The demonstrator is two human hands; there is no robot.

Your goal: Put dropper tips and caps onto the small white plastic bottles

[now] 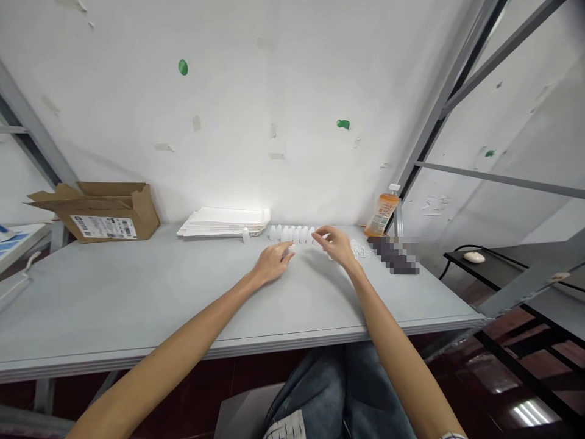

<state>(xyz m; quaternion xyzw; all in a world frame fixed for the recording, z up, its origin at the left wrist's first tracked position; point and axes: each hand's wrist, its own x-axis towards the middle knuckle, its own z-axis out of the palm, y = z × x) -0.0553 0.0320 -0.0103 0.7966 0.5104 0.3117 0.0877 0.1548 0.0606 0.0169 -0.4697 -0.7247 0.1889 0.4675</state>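
Observation:
Both my arms reach far across the grey table [137,305] toward the wall. My left hand [273,262] rests on the table with fingers curled together, fingertips just short of a row of several small white bottles [295,234]. My right hand [336,244] hovers at the right end of that row, its fingers pinched on one small white piece that I cannot make out. One more small white bottle [245,235] stands alone to the left of the row. A heap of small white caps [360,249] lies right of my right hand.
A stack of flat white cartons [223,221] lies against the wall. An open cardboard box [103,210] sits at the back left. An orange drink bottle [382,213] stands at the back right by a grey steel frame [439,116]. A side shelf with a white mouse [474,256] is at right.

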